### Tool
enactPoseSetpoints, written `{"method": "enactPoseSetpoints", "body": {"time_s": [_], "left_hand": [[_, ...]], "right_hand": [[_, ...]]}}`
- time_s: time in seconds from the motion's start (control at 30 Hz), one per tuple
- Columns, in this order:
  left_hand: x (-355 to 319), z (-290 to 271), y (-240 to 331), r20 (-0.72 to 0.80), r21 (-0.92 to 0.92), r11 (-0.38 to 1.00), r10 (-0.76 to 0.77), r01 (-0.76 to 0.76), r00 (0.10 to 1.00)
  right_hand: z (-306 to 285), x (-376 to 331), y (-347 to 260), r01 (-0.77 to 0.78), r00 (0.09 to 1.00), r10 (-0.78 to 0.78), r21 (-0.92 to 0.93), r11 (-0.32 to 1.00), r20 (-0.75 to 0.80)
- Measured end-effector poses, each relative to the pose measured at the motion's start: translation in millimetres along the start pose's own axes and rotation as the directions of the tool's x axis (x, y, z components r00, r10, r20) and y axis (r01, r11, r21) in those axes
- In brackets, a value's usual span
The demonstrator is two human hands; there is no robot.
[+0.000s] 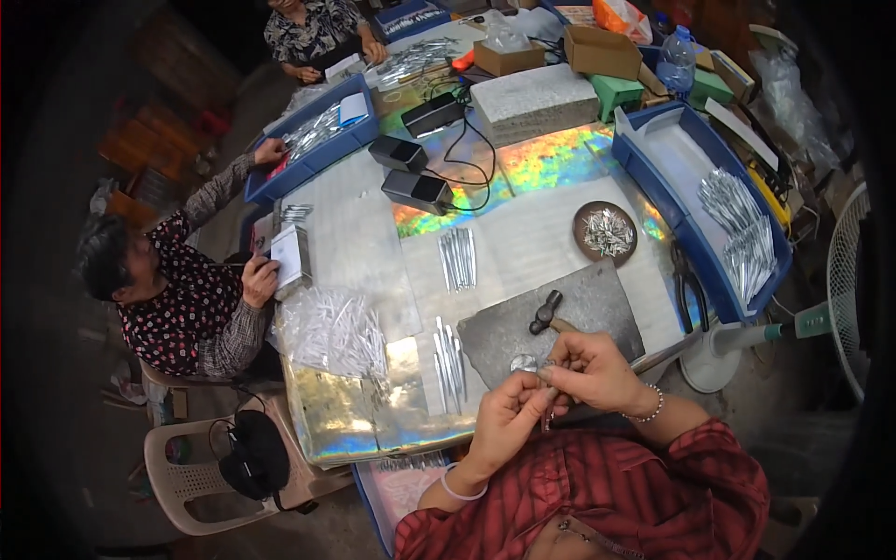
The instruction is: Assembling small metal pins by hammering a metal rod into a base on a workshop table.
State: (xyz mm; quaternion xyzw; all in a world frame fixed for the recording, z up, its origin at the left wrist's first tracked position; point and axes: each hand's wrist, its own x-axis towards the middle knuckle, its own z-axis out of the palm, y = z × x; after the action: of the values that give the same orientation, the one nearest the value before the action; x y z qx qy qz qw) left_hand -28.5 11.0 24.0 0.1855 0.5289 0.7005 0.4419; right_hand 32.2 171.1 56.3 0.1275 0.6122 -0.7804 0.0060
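My left hand (511, 415) and my right hand (597, 375) meet at the near edge of a dark flat slab (597, 303). Both have thumb and fingers pinched together around something small that I cannot make out. Just beyond the fingertips a small shiny silvery piece (525, 361) lies on the slab. A hammer (544, 315) rests there too, its dark head pointing away and its wooden handle running toward my right hand. To the left of the slab lie several slim silvery rods (449, 369), with another bundle of rods (457, 259) farther back.
A round brown bowl (606, 233) holds small silvery pieces. Pliers (690, 289) and a blue bin (644, 163) with rods stand right, near a fan (847, 289). Black boxes (415, 189) with cables and a stone block (534, 101) sit farther back. Co-workers (173, 299) sit left and far.
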Motion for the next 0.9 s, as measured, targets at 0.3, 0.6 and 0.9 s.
{"method": "enactPoseSetpoints", "body": {"time_s": [0.3, 0.6, 0.9], "left_hand": [[1, 2, 2, 0.006, -0.054, 0.998, -0.033, 0.033, 0.999], [-6, 5, 1, 0.004, -0.042, 0.999, -0.011, 0.011, 1.0], [-6, 4, 0, -0.027, 0.04, 0.999, -0.001, 0.002, 1.0]], "right_hand": [[1, -1, 2, 0.045, 0.999, -0.045, -0.024, 0.999, -0.026], [2, -9, 0, 0.062, 0.998, -0.063, -0.099, 0.993, -0.007], [4, -6, 2, 0.063, 0.997, -0.067, -0.117, 0.991, -0.028]]}}
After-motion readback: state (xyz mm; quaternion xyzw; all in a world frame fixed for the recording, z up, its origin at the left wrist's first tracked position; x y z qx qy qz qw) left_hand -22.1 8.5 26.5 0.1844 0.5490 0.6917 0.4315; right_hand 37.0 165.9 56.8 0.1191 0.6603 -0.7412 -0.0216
